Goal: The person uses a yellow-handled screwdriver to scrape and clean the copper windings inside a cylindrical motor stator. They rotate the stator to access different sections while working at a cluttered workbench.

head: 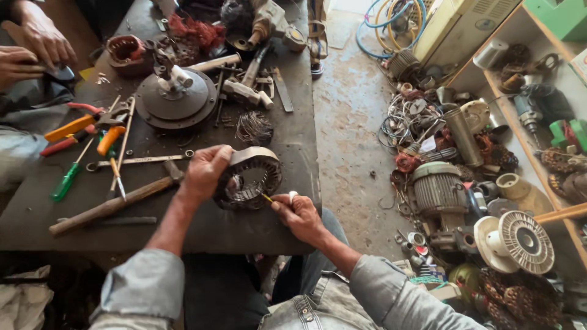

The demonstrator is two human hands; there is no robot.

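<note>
Dark, worn workbench [257, 235]: stock spread far and left. Grey ring-shaped metal motor stator [249, 177]: near right edge, tilted, gripped at its left rim by my closed left hand [205, 173]. My right hand [299, 214]: pinched shut on a thin yellow-tipped tool [267, 198] touching the stator's windings.

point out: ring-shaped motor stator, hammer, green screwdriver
ring-shaped motor stator [254, 160], head view, on its upper grey rim.
hammer [110, 206], head view, on the middle of its wooden handle.
green screwdriver [65, 183], head view, on its green handle.
</note>
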